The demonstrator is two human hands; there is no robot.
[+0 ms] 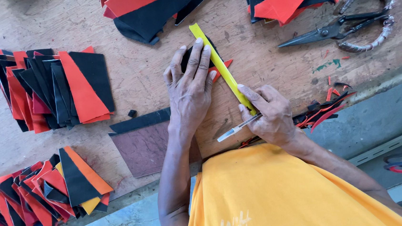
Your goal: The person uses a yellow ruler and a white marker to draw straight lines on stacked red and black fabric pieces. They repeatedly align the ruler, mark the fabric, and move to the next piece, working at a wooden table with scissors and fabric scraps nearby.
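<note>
The worn wooden table (pixel 150 78) is matt, scuffed and stained. At ten o'clock, stacked black and orange pieces (pixel 60 86) look like smooth matt sheet, perhaps leatherette. The yellow strip (pixel 216 61) is glossy, probably plastic. The pen (pixel 237 128) is clear plastic. At two o'clock, dark metal shears (pixel 347 25) have cloth-wrapped handles.

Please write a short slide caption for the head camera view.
Left hand presses yellow strip onto black piece; right hand holds pen beside it.
</note>
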